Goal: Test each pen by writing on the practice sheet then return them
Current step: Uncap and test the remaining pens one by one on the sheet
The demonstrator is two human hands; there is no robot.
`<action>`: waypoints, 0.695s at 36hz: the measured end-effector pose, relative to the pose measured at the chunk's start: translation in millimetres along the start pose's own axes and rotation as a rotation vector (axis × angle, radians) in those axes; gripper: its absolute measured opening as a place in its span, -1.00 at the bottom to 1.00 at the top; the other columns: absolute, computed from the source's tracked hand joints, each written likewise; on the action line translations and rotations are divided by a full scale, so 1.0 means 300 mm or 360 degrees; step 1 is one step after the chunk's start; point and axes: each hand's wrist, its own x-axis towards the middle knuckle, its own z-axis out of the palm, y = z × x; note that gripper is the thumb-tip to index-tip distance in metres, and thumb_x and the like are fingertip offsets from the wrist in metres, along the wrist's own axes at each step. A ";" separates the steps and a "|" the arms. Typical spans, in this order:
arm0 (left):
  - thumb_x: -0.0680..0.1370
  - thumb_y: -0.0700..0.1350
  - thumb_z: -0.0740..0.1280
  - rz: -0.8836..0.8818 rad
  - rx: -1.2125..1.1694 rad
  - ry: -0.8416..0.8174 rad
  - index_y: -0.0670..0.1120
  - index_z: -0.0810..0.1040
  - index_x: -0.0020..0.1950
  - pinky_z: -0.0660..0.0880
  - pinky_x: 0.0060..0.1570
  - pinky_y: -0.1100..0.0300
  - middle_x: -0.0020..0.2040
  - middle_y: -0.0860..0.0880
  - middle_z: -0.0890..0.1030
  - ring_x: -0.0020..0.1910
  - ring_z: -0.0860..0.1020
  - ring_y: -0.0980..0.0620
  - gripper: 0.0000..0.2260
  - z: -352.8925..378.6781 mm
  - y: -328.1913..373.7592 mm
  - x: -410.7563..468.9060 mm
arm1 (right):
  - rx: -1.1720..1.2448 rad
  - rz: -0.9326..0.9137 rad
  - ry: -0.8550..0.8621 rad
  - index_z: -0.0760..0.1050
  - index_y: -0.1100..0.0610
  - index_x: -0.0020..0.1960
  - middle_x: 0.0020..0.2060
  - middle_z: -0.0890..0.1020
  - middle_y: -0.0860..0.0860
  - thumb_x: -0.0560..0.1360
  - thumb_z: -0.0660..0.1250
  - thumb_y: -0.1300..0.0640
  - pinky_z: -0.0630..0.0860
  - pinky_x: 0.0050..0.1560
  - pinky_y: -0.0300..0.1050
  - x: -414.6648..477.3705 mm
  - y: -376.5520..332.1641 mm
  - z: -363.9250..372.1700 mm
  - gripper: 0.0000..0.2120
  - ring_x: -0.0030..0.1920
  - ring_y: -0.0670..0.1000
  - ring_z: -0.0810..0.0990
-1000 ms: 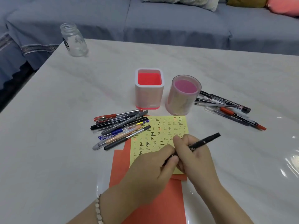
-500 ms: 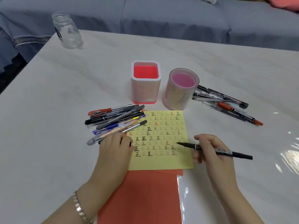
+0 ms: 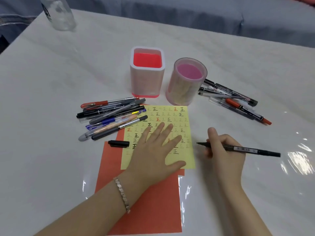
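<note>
One black pen (image 3: pixel 255 150), uncapped, sits in the right hand (image 3: pixel 225 150), gripped between the thumb and curled fingers. It lies nearly level, toward the desk's (image 3: pixel 51 74) right edge. Its tip points left, just beside the right edge of the practice sheet (image 3: pixel 170 114); whether the tip touches the desk is hard to tell.

The left hand (image 3: pixel 153 147) lies flat on the yellow sheet with its fingers straight and spread, pressing it down. A bracelet (image 3: pixel 122 195) circles that wrist. The sheet rests partly over a red paper (image 3: pixel 150 201) that runs to the desk's near edge. The pen's black cap (image 3: pixel 118 143) lies on the red paper, its end reaching the sheet's left edge.

A pile of pens (image 3: pixel 112 120) lies left of the sheet, some tips overlapping its far left corner. A second pile (image 3: pixel 233 101) lies well apart from it, toward the right edge. Between the piles, just beyond the sheet, stand a square holder (image 3: pixel 147 74) and a round holder (image 3: pixel 186 82), side by side. A glass jar (image 3: pixel 59 14) stands at the far left corner.
</note>
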 end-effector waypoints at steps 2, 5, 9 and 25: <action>0.40 0.33 0.11 0.0001 -0.0002 0.0025 0.09 0.48 0.30 0.09 0.31 -0.10 0.40 -0.06 0.40 0.41 0.31 -0.09 -0.43 0.005 0.000 0.000 | -0.0027 -0.0021 0.0055 0.35 0.34 -0.43 -0.63 0.37 0.01 0.47 0.36 0.11 0.30 -0.48 -0.40 0.002 0.007 0.017 -0.58 -0.55 -0.09 0.33; 0.40 0.34 0.11 -0.0008 0.0004 0.0049 0.12 0.45 0.33 0.07 0.33 -0.10 0.42 -0.03 0.36 0.44 0.26 -0.06 -0.42 0.012 -0.001 -0.001 | -0.0028 -0.0011 0.0063 0.31 0.34 -0.46 -0.61 0.31 0.07 0.46 0.36 0.18 0.26 -0.51 -0.38 -0.005 0.017 0.050 -0.58 -0.57 -0.11 0.27; 0.39 0.35 0.12 -0.0017 -0.0005 0.0096 0.15 0.43 0.34 0.03 0.38 -0.07 0.44 0.00 0.33 0.45 0.23 -0.02 -0.42 0.019 -0.003 -0.003 | -0.0026 -0.0008 0.0010 0.25 0.33 -0.47 -0.54 0.29 0.11 0.47 0.29 0.31 0.24 -0.50 -0.38 -0.025 0.036 0.088 -0.62 -0.55 -0.11 0.23; 0.35 0.35 0.17 -0.0025 -0.0021 0.0200 0.15 0.44 0.33 0.03 0.39 -0.10 0.44 0.00 0.34 0.46 0.22 -0.01 -0.41 0.025 0.001 -0.002 | -0.0106 -0.0058 0.0046 0.23 0.23 -0.50 -0.58 0.28 0.08 0.42 0.27 0.37 0.23 -0.49 -0.36 -0.033 0.073 0.106 -0.63 -0.53 -0.07 0.24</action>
